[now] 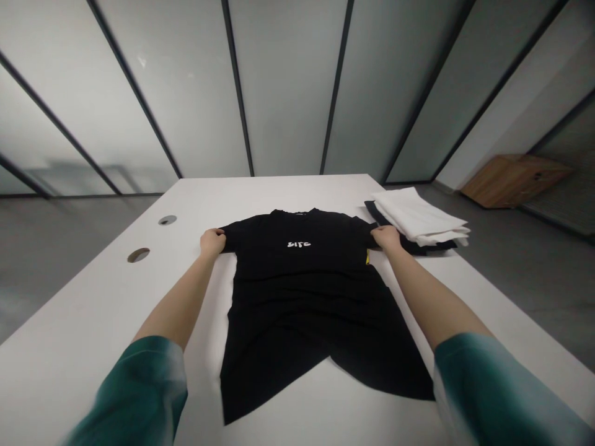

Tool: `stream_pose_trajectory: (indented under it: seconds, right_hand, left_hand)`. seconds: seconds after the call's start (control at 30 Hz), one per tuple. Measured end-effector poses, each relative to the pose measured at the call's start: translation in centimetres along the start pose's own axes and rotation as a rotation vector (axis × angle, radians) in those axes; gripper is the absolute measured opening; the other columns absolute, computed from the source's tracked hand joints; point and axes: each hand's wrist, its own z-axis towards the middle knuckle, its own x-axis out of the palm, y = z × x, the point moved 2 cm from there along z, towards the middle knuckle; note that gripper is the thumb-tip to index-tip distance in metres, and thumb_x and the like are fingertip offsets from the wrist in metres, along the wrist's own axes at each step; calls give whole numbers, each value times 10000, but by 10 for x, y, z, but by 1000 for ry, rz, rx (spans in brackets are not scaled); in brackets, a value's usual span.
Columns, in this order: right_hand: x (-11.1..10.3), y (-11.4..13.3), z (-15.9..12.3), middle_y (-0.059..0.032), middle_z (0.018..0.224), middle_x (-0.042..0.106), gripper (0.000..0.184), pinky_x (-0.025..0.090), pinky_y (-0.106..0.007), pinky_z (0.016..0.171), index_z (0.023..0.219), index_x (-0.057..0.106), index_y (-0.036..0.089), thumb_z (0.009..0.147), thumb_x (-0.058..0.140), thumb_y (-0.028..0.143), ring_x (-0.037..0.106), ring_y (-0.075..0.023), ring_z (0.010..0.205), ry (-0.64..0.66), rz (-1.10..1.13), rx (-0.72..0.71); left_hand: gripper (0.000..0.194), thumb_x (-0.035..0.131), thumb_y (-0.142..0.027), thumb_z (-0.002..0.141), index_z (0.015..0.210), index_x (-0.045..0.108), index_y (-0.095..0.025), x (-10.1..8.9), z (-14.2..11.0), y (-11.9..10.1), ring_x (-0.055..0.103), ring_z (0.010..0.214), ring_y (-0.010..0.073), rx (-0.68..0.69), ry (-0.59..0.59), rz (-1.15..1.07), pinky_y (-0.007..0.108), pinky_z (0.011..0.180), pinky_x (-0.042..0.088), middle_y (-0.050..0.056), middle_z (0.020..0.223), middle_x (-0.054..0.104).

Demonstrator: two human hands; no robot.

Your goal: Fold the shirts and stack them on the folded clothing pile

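A black T-shirt (302, 285) with small white lettering on the chest lies spread on the white table (195, 198), its collar away from me. Folds run across its belly, and the hem bends up in a peak at the middle. My left hand (213, 241) pinches the end of the left-side sleeve. At the opposite sleeve, my right hand (385, 236) is closed on the cuff. Below that sleeve a bit of yellow (367, 257) shows at the shirt's edge.
Folded white cloths (418, 214) lie on a black folded cloth (437, 248) just beyond my right hand. Two round holes (138, 254) pierce the table on the left. Frosted glass panels (288, 87) stand behind, and a wooden cabinet (511, 179) is at the far right.
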Motion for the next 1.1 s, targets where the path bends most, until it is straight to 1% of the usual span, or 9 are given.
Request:
stream_pose_trajectory:
  seconds: [0.13, 0.27, 0.33, 0.47, 0.57, 0.7, 0.87, 1.0, 1.1]
  right_hand:
    - [-3, 11, -6, -170, 932, 735, 289, 513, -374, 902, 950, 765, 83, 734, 578, 125, 689, -306, 964, -39, -36, 49]
    - [-7, 48, -22, -200, 1176, 669, 407, 478, -419, 985, 1155, 710, 74, 810, 510, 156, 636, -311, 1085, -233, -51, -201]
    - [-6, 73, -37, -192, 1250, 631, 407, 494, -419, 966, 1189, 698, 98, 840, 506, 187, 632, -308, 1084, -236, -63, -343]
    - [9, 118, -75, -137, 1321, 608, 386, 531, -367, 917, 1227, 694, 170, 887, 556, 292, 655, -267, 1036, 81, -131, -666]
    - [21, 131, -96, -108, 1330, 613, 389, 523, -339, 938, 1269, 670, 196, 940, 512, 331, 660, -223, 1030, 268, -113, -817]
    - [28, 118, -101, -136, 1415, 565, 467, 412, -424, 1091, 1395, 572, 178, 983, 409, 325, 532, -281, 1285, 235, -197, -739]
    - [41, 93, -107, -138, 1643, 244, 724, 226, -537, 1183, 1568, 329, 197, 971, 342, 607, 219, -357, 1500, 438, -458, -498]
    - [47, 87, -110, -145, 1656, 191, 781, 169, -570, 1188, 1583, 286, 205, 959, 272, 675, 149, -366, 1517, 446, -450, -433]
    - [45, 83, -101, -166, 1622, 285, 763, 203, -589, 1173, 1533, 397, 195, 941, 354, 675, 231, -378, 1493, 454, -345, -450]
  left_hand:
    - [528, 583, -277, 790, 1291, 601, -112, 1, -17, -22, 546, 1247, 353, 170, -107, 130, 464, 1046, 451, 205, 1362, 568]
    - [490, 539, -374, 858, 1299, 597, -168, 18, -57, -60, 528, 1247, 326, 500, -32, 220, 467, 1060, 431, 146, 1345, 582]
    - [499, 541, -407, 868, 1305, 597, -173, 32, -78, -73, 516, 1258, 327, 604, 25, 259, 469, 1055, 429, 141, 1376, 562]
    - [497, 513, -393, 904, 1331, 582, -147, 52, -100, -78, 495, 1296, 320, 629, 62, 282, 454, 1086, 403, 153, 1421, 536]
    - [500, 493, -394, 921, 1338, 580, -132, 56, -102, -74, 499, 1301, 316, 586, 95, 291, 442, 1087, 409, 156, 1436, 531]
    - [510, 476, -399, 929, 1353, 577, -133, 54, -100, -73, 497, 1313, 303, 588, 114, 312, 428, 1092, 411, 146, 1446, 530]
    - [552, 399, -419, 968, 1452, 498, -171, 56, -100, -75, 366, 1445, 296, 576, 191, 396, 460, 1181, 296, 127, 1564, 415]
    - [603, 327, -455, 992, 1541, 371, -210, 61, -98, -73, 237, 1507, 313, 554, 274, 469, 509, 1205, 223, 107, 1632, 281]
    - [627, 330, -490, 985, 1544, 367, -209, 63, -96, -71, 229, 1508, 327, 565, 284, 450, 531, 1198, 223, 123, 1633, 267]
